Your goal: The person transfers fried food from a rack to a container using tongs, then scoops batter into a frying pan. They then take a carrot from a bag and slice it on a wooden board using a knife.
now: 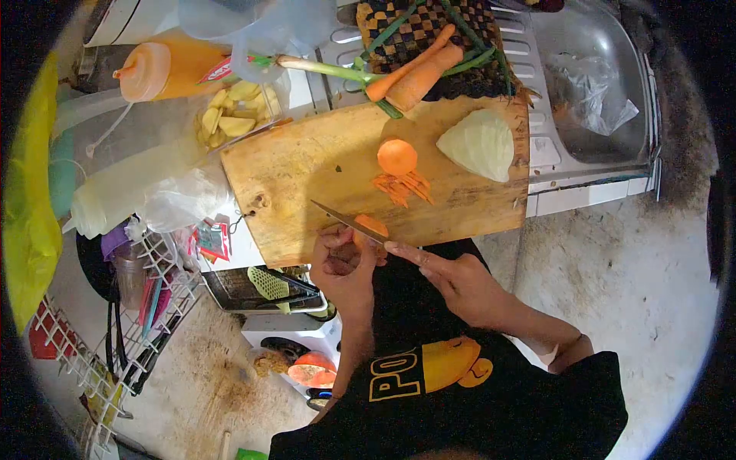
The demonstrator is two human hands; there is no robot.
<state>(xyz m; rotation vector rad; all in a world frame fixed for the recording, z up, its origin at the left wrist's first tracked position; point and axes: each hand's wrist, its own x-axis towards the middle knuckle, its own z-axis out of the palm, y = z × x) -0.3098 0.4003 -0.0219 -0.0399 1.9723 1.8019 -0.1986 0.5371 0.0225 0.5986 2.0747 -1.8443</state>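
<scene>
My right hand [456, 282] grips the handle of a kitchen knife [341, 218], whose blade points up and left across the near edge of the wooden cutting board [299, 165]. Curled at that edge, my left hand [343, 257] holds a carrot piece [372, 225] close against the blade. The left fingers partly hide what lies under them. Farther up the board sit a round carrot slice [397, 157] and a small pile of carrot sticks [402, 188]. A pale cabbage wedge [479, 144] rests at the board's right end.
Whole carrots [418, 73] and a spring onion [322, 69] lie beyond the board, by a woven mat [483, 23]. Cut potatoes [238, 111] and an orange sauce bottle [165, 70] stand upper left. A steel sink [613, 142] is at right, a wire rack [165, 284] lower left.
</scene>
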